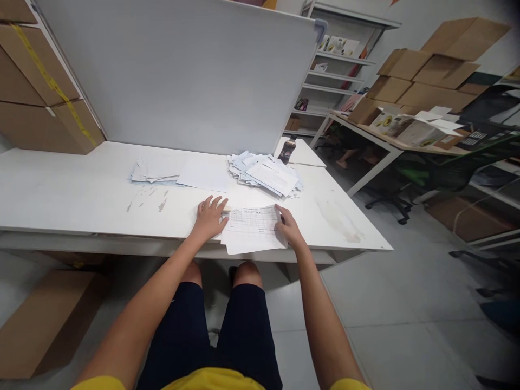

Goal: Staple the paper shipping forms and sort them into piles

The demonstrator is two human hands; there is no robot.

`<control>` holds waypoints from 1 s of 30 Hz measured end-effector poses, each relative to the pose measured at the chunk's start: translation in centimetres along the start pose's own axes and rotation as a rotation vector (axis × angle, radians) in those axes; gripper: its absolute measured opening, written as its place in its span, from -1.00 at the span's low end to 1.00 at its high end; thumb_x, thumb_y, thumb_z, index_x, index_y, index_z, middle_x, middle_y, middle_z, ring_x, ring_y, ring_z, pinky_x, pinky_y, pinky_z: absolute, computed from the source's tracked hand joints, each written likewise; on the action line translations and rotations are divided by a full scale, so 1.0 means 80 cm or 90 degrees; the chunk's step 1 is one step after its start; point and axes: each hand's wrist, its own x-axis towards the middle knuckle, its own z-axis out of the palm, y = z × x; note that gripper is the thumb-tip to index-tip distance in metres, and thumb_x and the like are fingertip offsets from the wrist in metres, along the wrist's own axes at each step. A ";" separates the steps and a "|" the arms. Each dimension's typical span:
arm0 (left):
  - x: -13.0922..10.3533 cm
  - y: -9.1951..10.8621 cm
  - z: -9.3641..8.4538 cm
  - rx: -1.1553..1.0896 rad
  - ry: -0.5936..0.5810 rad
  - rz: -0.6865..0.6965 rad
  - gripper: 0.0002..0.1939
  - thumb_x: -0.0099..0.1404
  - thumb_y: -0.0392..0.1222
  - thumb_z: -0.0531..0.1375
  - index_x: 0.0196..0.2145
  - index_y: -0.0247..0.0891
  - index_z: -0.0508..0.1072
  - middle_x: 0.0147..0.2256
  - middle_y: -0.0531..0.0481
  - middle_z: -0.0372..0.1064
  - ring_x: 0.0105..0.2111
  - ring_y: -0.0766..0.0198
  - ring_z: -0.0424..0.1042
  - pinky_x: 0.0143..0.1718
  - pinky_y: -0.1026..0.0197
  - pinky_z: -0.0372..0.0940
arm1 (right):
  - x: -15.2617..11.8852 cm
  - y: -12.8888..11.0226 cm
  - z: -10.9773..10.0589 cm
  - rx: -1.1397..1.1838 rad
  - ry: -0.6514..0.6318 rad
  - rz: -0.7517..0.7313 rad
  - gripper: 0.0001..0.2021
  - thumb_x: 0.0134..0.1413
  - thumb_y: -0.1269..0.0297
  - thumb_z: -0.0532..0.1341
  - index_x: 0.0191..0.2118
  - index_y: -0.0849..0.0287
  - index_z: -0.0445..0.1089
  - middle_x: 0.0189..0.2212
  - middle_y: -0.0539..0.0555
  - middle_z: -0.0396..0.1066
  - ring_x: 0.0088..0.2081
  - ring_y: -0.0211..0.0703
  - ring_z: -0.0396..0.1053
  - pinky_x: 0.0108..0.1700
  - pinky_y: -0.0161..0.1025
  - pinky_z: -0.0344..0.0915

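Note:
Printed sheets of paper (254, 223), bearing a table, lie at the front edge of the white table, their lower part reaching past the edge. My right hand (289, 226) grips their right side between thumb and fingers. At their left edge rests my left hand (209, 218), fingers spread, the thumb close to or touching the paper. A small yellowish thing (227, 208) shows by its fingertips, too small to make out. Behind the sheets is a messy pile of envelopes (268, 174). Flat white papers (202, 174) lie to its left, beside torn paper pieces (142, 172).
A dark bottle (287, 150) stands behind the envelopes. A large whiteboard (182, 76) rises along the back of the table (73, 195). Cardboard boxes (44, 86) are stacked at its left end. Another box (49, 319) sits on the floor, and an office chair (434, 173) is at right.

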 end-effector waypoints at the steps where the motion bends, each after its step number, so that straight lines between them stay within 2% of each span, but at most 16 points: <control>1: 0.000 0.001 0.000 0.005 -0.008 0.000 -0.42 0.33 -0.03 0.04 0.29 -0.14 0.16 0.28 -0.12 0.10 0.27 -0.09 0.01 0.23 -0.15 -0.08 | -0.001 -0.002 0.000 -0.002 -0.002 0.003 -0.28 -0.18 0.38 0.06 0.24 0.05 0.22 0.16 0.11 0.22 0.15 0.01 0.21 0.20 -0.01 0.17; 4: 0.001 0.002 -0.002 0.019 -0.038 0.007 -0.43 0.34 -0.05 0.03 0.28 -0.16 0.18 0.27 -0.10 0.13 0.22 -0.09 0.10 0.22 -0.18 -0.07 | -0.003 -0.007 -0.001 -0.009 -0.005 0.001 -0.31 -0.14 0.35 0.09 0.23 0.08 0.25 0.18 0.11 0.24 0.19 0.03 0.17 0.24 -0.01 0.12; 9: -0.001 0.003 -0.003 0.039 -0.026 0.009 -0.44 0.34 -0.05 0.03 0.27 -0.18 0.20 0.27 -0.11 0.14 0.23 -0.09 0.07 0.21 -0.18 -0.05 | -0.006 -0.008 0.001 0.002 -0.042 0.004 -0.37 -0.10 0.31 0.10 0.20 0.05 0.30 0.18 0.05 0.28 0.23 0.04 0.16 0.30 0.03 0.03; 14: -0.003 0.000 -0.002 0.039 -0.023 0.020 -0.45 0.34 -0.07 0.03 0.26 -0.19 0.22 0.16 -0.16 0.29 0.19 -0.08 0.15 0.18 -0.18 0.00 | -0.004 -0.009 0.006 0.026 -0.045 0.023 -0.36 -0.12 0.31 0.09 0.19 0.05 0.32 0.21 0.05 0.27 0.25 0.05 0.15 0.28 0.04 0.07; 19: -0.006 -0.004 -0.003 0.004 0.011 0.028 -0.48 0.38 -0.08 -0.01 0.27 -0.15 0.20 0.20 -0.14 0.25 0.18 -0.03 0.17 0.16 -0.13 0.05 | -0.008 -0.011 0.012 0.015 -0.032 0.012 -0.37 -0.15 0.32 0.07 0.14 0.01 0.36 0.18 0.02 0.30 0.23 0.02 0.20 0.24 0.01 0.15; 22: -0.008 -0.005 -0.002 -0.002 0.023 0.008 -0.42 0.38 -0.05 -0.01 0.32 -0.18 0.11 0.26 -0.15 0.16 0.22 -0.04 0.12 0.20 -0.12 0.01 | -0.001 -0.005 0.005 0.034 0.043 0.040 -0.39 -0.17 0.32 0.08 0.11 0.03 0.39 0.14 0.05 0.35 0.16 0.04 0.28 0.14 0.00 0.29; 24: -0.008 -0.005 0.000 -0.008 0.035 -0.013 -0.38 0.38 -0.05 0.00 0.34 -0.20 0.03 0.29 -0.17 0.09 0.26 -0.03 0.06 0.23 -0.10 -0.02 | 0.017 0.000 -0.006 0.082 0.137 0.050 -0.35 -0.18 0.30 0.08 0.15 0.09 0.36 0.10 0.12 0.37 0.08 0.07 0.34 0.03 -0.01 0.38; 26: -0.008 -0.005 0.001 -0.016 0.044 -0.029 -0.36 0.38 -0.06 0.00 0.36 -0.23 -0.02 0.30 -0.18 0.06 0.29 -0.02 0.02 0.25 -0.07 -0.04 | 0.049 0.002 -0.018 0.142 0.255 0.044 -0.29 -0.20 0.29 0.09 0.22 0.16 0.27 0.10 0.17 0.35 0.04 0.07 0.36 -0.04 -0.06 0.41; 28: -0.008 -0.004 0.002 -0.022 0.044 -0.038 -0.36 0.39 -0.07 -0.01 0.36 -0.25 -0.03 0.30 -0.19 0.05 0.30 -0.01 0.00 0.25 -0.07 -0.05 | 0.089 0.001 -0.027 0.182 0.356 0.038 -0.24 -0.24 0.30 0.10 0.24 0.18 0.22 0.14 0.19 0.30 0.06 0.04 0.34 -0.02 -0.09 0.39; 30: -0.008 -0.004 0.003 -0.029 0.034 -0.043 -0.37 0.39 -0.07 -0.01 0.35 -0.26 -0.01 0.30 -0.19 0.07 0.30 -0.02 0.00 0.25 -0.08 -0.04 | 0.130 0.000 -0.031 0.186 0.401 0.046 -0.24 -0.26 0.31 0.10 0.23 0.19 0.22 0.14 0.20 0.28 0.09 0.05 0.30 0.03 -0.06 0.36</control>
